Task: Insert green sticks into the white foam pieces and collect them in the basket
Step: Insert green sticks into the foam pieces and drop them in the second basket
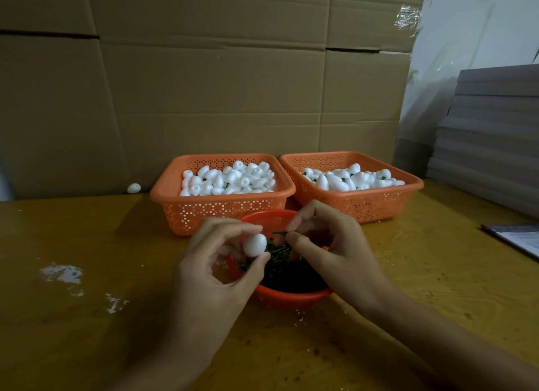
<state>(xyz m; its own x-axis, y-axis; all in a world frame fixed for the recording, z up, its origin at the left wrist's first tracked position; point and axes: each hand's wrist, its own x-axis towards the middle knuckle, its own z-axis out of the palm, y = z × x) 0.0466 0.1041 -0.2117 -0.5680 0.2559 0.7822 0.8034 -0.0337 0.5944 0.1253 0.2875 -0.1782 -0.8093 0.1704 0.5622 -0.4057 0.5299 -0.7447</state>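
Mid-cycle. Foam piece (255, 245) pinched in fingertips of left hand (215, 268), over round basket (291, 298) of green sticks (285, 266). One stick (278, 232) pinched in right hand (335, 250), just beside the foam, not yet inserted. Right basket (364, 207) part filled, apparently with finished pieces; left basket (218, 212) heaped with blanks, so much judged outstanding.

1. Matt, smooth white foam: egg-shaped piece (255, 245).
2. Perforated orange plastic, slight sheen: left basket (221, 212), right basket (364, 207).
3. Worn yellowish wood-look top w/ scuffs: table (87, 317).
4. Matt brown cardboard (204, 84).
5. Glossy, crinkled clear tape (408, 18).
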